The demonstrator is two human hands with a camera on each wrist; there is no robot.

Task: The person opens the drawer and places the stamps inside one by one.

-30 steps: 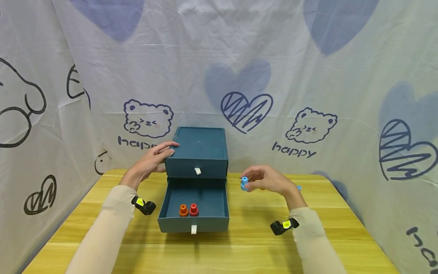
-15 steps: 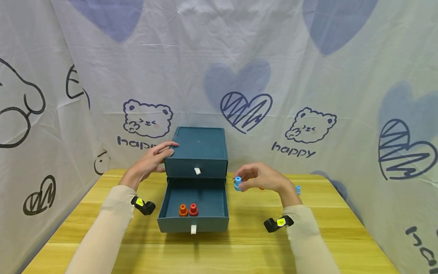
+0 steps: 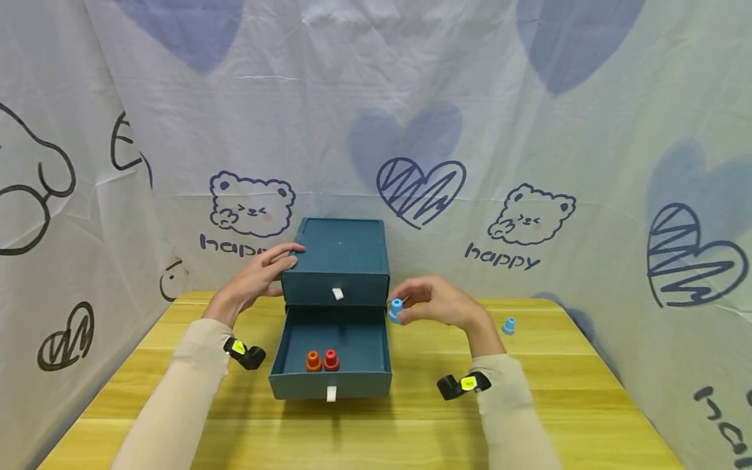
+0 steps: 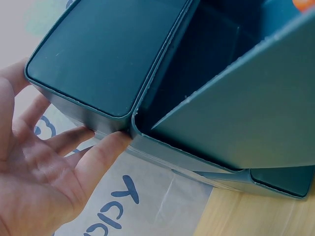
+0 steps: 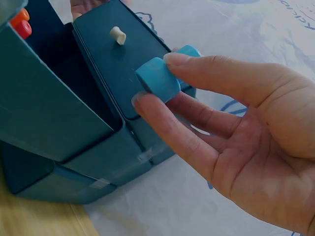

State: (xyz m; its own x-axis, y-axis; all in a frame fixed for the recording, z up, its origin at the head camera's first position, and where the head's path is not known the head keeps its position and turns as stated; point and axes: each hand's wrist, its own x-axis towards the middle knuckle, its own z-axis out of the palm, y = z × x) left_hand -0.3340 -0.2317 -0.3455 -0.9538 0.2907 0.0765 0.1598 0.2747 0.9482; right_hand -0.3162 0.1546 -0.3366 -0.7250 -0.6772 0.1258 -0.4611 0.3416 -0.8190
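Note:
A dark teal drawer cabinet (image 3: 343,245) stands on the table, its lower drawer (image 3: 302,386) pulled out and its upper one closed. My left hand (image 3: 251,282) rests against the cabinet's left side, with fingertips over the top edge; the left wrist view has the fingers (image 4: 101,157) extended along the side. Just right of the cabinet, above table height, my right hand (image 3: 442,305) pinches a small blue stepped plastic peg (image 3: 396,311) between thumb and fingers. An orange peg (image 3: 314,361) and a red peg (image 3: 331,360) stand side by side near the front of the open drawer.
Another blue peg (image 3: 508,326) stands on the wooden table (image 3: 435,418), right of my right wrist. A bit of orange shows beneath my right hand, mostly hidden. White pull tabs (image 3: 337,294) stick out from both drawer fronts. A printed cloth (image 3: 329,130) hangs behind.
My right hand has moved left toward the cabinet with the blue peg, uncovering the other blue peg on the table. My left hand keeps its place.

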